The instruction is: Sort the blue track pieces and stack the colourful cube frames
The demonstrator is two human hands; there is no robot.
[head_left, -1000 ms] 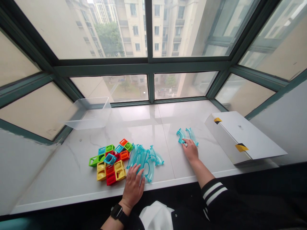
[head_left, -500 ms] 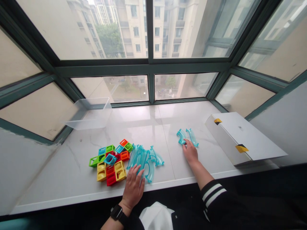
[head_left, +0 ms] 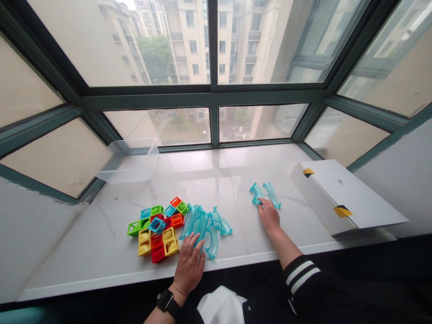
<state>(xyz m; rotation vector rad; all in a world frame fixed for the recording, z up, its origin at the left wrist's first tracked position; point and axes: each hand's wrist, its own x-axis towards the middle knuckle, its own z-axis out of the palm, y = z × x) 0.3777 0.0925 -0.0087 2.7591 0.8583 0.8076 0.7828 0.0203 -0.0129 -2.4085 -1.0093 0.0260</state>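
Note:
My left hand (head_left: pixel 191 261) rests at the near edge of a pile of clear blue track pieces (head_left: pixel 197 222), fingers spread and lying on the lower ends. Loose curved pieces (head_left: pixel 222 223) lie on the right side of this pile. Farther right, my right hand (head_left: pixel 270 216) has its fingers closed at the lower end of a curved track piece (head_left: pixel 256 191). Just beside that piece lies a straighter blue track piece (head_left: pixel 272 195), apart from my fingers. The fingertips of my right hand are partly hidden.
Red, yellow, green and blue hollow blocks (head_left: pixel 157 240) cluster left of the track pile. A clear plastic bin (head_left: pixel 135 173) stands at the back left by the window. On the right is a white box (head_left: pixel 351 193) with yellow-black tape. The sill's front edge (head_left: pixel 236 260) runs near me.
The whole view has shifted slightly. Both hands stay at the same pieces, and nothing on the sill has visibly moved.

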